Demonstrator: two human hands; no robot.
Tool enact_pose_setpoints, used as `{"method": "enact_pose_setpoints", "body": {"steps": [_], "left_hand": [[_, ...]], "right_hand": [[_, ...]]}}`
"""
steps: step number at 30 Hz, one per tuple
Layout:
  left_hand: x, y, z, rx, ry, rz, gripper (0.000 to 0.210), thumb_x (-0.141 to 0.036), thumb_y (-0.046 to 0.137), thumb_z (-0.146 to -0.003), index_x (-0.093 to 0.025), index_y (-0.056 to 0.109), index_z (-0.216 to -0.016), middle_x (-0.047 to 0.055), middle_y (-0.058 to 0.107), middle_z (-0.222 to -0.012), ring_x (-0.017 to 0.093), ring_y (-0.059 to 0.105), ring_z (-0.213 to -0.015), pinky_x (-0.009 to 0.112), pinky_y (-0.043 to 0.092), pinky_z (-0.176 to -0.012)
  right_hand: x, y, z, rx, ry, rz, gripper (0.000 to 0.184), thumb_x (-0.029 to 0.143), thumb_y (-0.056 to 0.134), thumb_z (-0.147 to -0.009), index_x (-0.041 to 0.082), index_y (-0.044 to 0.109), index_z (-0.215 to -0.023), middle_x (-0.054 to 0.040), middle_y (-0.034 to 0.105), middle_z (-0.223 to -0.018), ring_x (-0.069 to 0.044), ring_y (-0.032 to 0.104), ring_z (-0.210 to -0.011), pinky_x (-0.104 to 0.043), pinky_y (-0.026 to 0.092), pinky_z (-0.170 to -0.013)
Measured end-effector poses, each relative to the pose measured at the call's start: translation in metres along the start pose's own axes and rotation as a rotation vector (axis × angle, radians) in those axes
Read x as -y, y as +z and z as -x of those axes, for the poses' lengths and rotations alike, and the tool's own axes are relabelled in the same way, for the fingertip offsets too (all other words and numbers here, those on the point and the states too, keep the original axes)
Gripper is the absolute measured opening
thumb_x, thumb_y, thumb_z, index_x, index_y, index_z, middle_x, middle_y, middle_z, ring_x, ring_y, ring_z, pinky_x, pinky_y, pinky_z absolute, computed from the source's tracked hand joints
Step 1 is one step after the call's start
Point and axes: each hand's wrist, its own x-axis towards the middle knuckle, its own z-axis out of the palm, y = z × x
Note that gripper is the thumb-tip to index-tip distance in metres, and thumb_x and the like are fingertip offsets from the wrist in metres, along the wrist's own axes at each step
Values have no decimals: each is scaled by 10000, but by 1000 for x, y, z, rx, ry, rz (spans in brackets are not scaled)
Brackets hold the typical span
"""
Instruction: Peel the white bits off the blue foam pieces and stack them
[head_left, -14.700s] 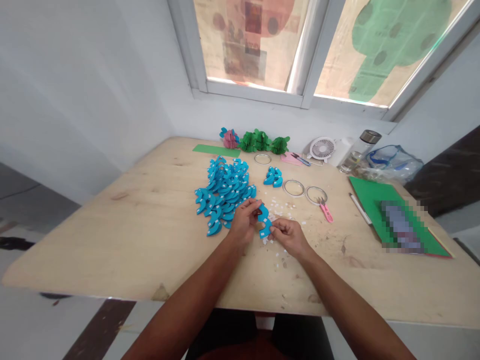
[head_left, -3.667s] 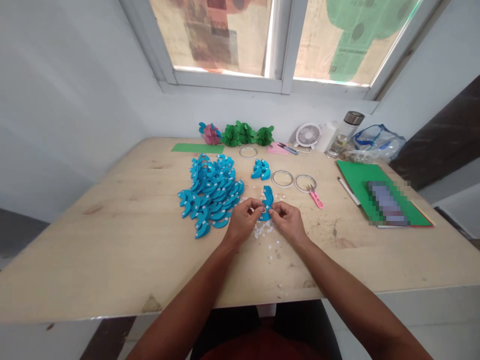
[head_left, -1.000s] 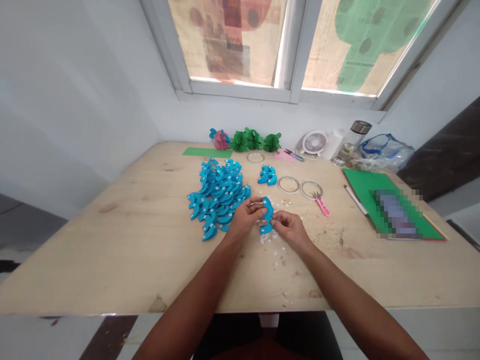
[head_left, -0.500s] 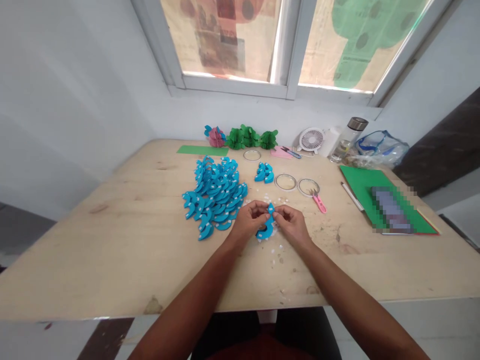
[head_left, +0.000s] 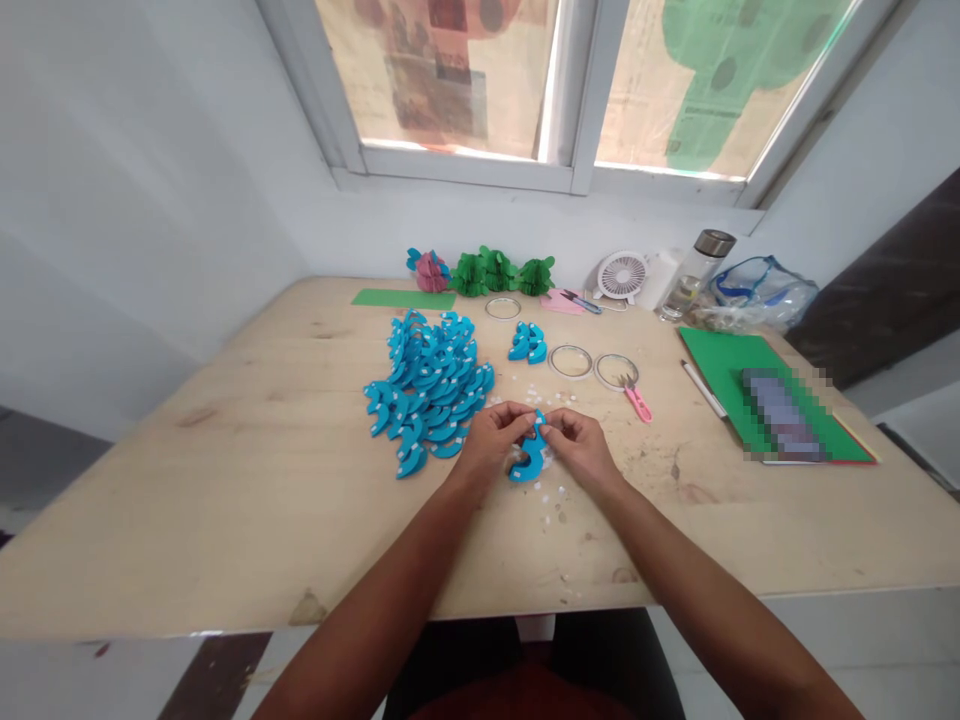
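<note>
Both my hands meet over the middle of the table, pinching a blue curved paper piece [head_left: 538, 424] between thumbs and fingertips. My left hand [head_left: 496, 436] grips its left side and my right hand [head_left: 579, 441] its right side. Just below the fingers lies another blue crescent paper piece [head_left: 527, 468], with white bits near its ends; I cannot tell whether the two are joined. To the left of my left hand spreads a big heap of blue paper crescents [head_left: 435, 375] with small white squares on them. Beyond my hands sits a small blue cluster [head_left: 528, 343].
Tape rolls [head_left: 571, 362] and pink thread snips [head_left: 637, 400] lie beyond my right hand. White scraps [head_left: 555, 495] dot the wood. Green sheets [head_left: 724, 350] and a blurred phone-like object are at the right. Paper decorations [head_left: 496, 272], a small fan [head_left: 622, 276] and a bottle [head_left: 697, 275] line the back.
My hands stay pinched on the blue piece, which has turned slightly between my fingers. The crescent below has shifted a little left and toward me.
</note>
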Motion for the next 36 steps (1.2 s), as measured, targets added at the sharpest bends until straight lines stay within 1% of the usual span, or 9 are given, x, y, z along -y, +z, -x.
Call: {"method": "enact_pose_setpoints", "body": {"steps": [2, 4, 8, 10, 13, 17, 22, 28, 36], "left_hand": [[2, 1, 0, -1, 48, -54, 204, -341, 667, -638, -153, 631, -709, -4, 597, -595, 114, 543, -524, 219, 440, -439], [4, 1, -1, -36, 173, -152, 179, -326, 632, -681, -161, 632, -752, -1, 611, -624, 118, 557, -549, 240, 466, -501], [5, -3, -1, -152, 618, -548, 121, -269, 572, -756, -178, 634, -807, 36, 651, -771, 153, 592, -720, 290, 474, -686], [6, -5, -1, -132, 800, -745, 118, -244, 533, -793, -185, 636, -800, 53, 655, -803, 172, 588, -788, 309, 458, -741], [7, -6, -1, -75, 943, -914, 145, -221, 493, -825, -186, 632, -805, 67, 656, -816, 181, 580, -804, 314, 448, -752], [7, -6, -2, -78, 1008, -1026, 173, -212, 466, -841, -182, 630, -795, 73, 652, -793, 184, 575, -776, 321, 440, -736], [7, -5, -2, -78, 1016, -1110, 199, -219, 443, -850, -182, 628, -784, 68, 642, -738, 187, 570, -751, 328, 429, -719], [7, -5, -2, -96, 975, -1058, 184, -230, 459, -841, -183, 596, -729, 63, 633, -719, 195, 565, -764, 320, 422, -697], [9, -5, -3, -126, 935, -1063, 147, -202, 479, -817, -189, 594, -726, 59, 626, -698, 202, 565, -767, 324, 421, -687]], "right_hand": [[-1, 0, -1, 3, 8, -37, 201, 356, 623, -681, 156, 609, -692, 4, 566, -601, -111, 477, -533, -230, 382, -507], [-3, 0, -1, -7, 21, -57, 209, 363, 630, -678, 155, 613, -695, 4, 573, -597, -109, 477, -519, -230, 376, -500], [-9, -1, -4, -61, 48, -63, 218, 367, 643, -666, 151, 612, -680, 20, 544, -551, -94, 442, -473, -220, 344, -465], [-10, -2, -4, -83, 47, -50, 224, 371, 643, -666, 150, 611, -675, 27, 525, -531, -91, 427, -462, -218, 336, -457], [-10, -3, -4, -94, 35, -12, 232, 380, 635, -671, 149, 615, -682, 26, 516, -520, -94, 424, -465, -219, 342, -453], [-10, -3, -3, -89, 16, 24, 216, 365, 623, -682, 149, 616, -694, 20, 521, -530, -98, 429, -480, -217, 345, -452], [-14, -4, -4, -73, 5, 93, 207, 354, 610, -691, 149, 623, -714, 16, 521, -537, -99, 421, -483, -216, 343, -447], [-17, -4, -4, -71, -3, 133, 174, 319, 593, -697, 150, 628, -719, 21, 505, -525, -101, 420, -484, -217, 346, -454], [-17, -3, -4, -71, 0, 154, 170, 318, 594, -690, 152, 627, -704, 19, 517, -516, -102, 427, -477, -211, 342, -442]]}}
